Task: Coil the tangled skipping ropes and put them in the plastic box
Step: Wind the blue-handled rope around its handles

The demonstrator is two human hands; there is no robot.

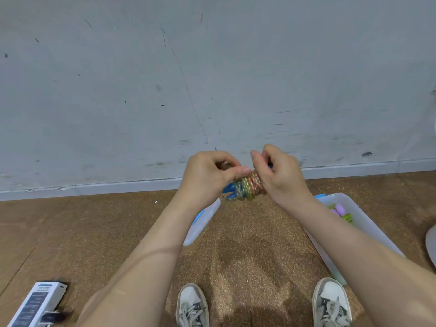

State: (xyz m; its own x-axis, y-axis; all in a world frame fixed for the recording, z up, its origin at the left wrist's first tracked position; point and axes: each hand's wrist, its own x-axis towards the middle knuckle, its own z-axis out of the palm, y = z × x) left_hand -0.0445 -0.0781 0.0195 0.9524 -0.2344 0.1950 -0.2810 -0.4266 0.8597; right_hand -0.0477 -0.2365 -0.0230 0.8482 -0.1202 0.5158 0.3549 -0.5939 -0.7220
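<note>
At 7 o'clock of the view, a printed carton (35, 305) is lying on the brown floor (247, 256). At 6 o'clock my left shoe (192, 305) is standing, and above it a white lid (203, 223) is lying flat, partly hidden by my forearm. My left hand (207, 175), just past centre toward 5 o'clock, is gripping the rope (247, 187): fingers curled, thumb pressing along the coil's left end. The rope, a tight multicoloured bundle, is hanging in the air between both hands, with blue handles (230, 193) sticking out at its 8 o'clock. My right hand (278, 175) is holding the coil's right end, fingers curled round it, forefinger lifting. At 4 o'clock the box (377, 237) is sitting open on the floor, holding purple and green pieces (341, 210). My right shoe (331, 303) is standing at the box's 7 o'clock.
</note>
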